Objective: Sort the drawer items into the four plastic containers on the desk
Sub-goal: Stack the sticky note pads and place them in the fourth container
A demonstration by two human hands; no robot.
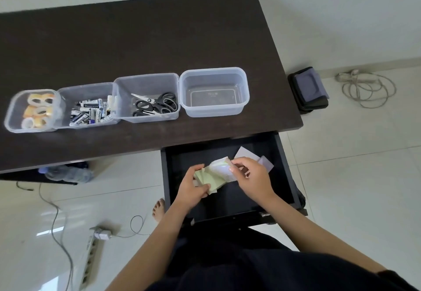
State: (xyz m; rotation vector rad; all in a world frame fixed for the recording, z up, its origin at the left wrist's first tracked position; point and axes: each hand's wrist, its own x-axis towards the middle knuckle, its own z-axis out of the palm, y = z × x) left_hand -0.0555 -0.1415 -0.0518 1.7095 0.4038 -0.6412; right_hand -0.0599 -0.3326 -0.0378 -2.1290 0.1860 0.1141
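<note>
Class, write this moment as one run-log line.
stage: gathering paper notes in drawer | left hand: holds notes | right hand: pinches notes | rightmost container: empty | scissors, batteries, tape rolls: sorted

Your right hand hides part of the pale lilac paper slips; the battery labels blur.

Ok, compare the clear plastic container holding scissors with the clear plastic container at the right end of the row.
The scissors container holds black-handled scissors; the right-end container holds nothing. The scissors container touches the battery container; the right-end one has a neighbour on one side only. Both are clear, lidless, and on the dark desk.
</note>
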